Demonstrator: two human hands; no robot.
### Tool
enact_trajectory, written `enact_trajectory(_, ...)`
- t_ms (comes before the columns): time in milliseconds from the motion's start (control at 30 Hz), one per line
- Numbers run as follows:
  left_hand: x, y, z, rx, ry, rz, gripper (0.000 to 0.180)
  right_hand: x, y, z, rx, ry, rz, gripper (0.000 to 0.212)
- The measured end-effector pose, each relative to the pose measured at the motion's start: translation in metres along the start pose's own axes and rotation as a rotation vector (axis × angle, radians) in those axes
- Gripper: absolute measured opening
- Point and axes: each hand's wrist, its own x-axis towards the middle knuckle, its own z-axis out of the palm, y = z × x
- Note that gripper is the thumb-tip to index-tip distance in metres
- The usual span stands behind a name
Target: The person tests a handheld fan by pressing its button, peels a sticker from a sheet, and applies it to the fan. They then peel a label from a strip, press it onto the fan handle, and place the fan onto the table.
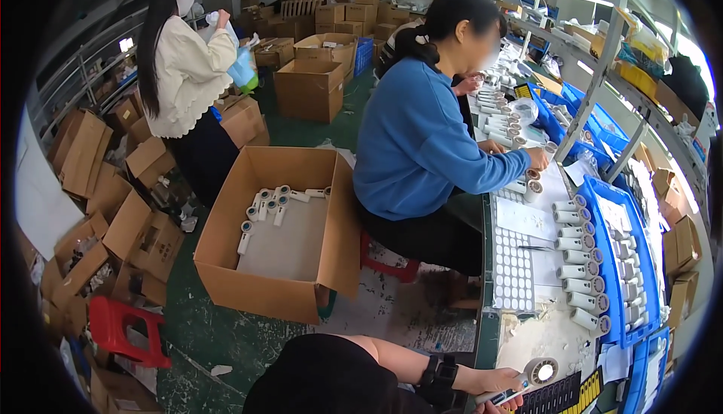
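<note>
1. Nearest me, the wearer's left hand (498, 381), a dark watch (439, 373) on its wrist, is closed around the handle of a white handheld device (541, 371). I cannot make out the right hand, so whether it grips anything I cannot tell.
2. That device is held over the near end of the surface (531, 339), toward its left edge. It has a slim, pale handle with dark marking and a round head, turned upward, showing a pale ring around a greyish centre.
3. Just beyond it, along the near edge, lie black trays (553, 397), with yellow strips (590, 389) beside them.
4. Farther up, a row of similar devices (580, 269) lies side by side, round ends toward the right edge, against a blue tray (614, 331) filled with more pale parts. Along the left edge is a sheet of white discs (514, 272).
5. Left of the surface, an open cardboard box (260, 293) on the floor holds several more devices.
6. Past that, a co-worker in a blue sweatshirt (425, 128) sits with hands at the devices on the left edge.
7. Farther back, a person in a cream top (184, 56) stands holding plastic bags.
</note>
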Motion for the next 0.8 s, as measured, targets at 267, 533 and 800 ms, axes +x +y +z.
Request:
enact_trajectory(267,-0.001,0.003,0.003,-0.025,-0.009,-0.041,0.036,0.007,-0.016,-0.006,-0.098,-0.072,0.081,0.018)
enact_trajectory(533,0.0,0.003,0.006,0.055,0.035,0.104,0.035,-0.016,-0.005,-0.007,-0.103,-0.079,0.326,0.02)
enact_trajectory(800,-0.008,0.004,0.025,0.082,0.049,0.164,0.031,0.002,-0.023,-0.013,-0.189,0.006,0.141,0.013)
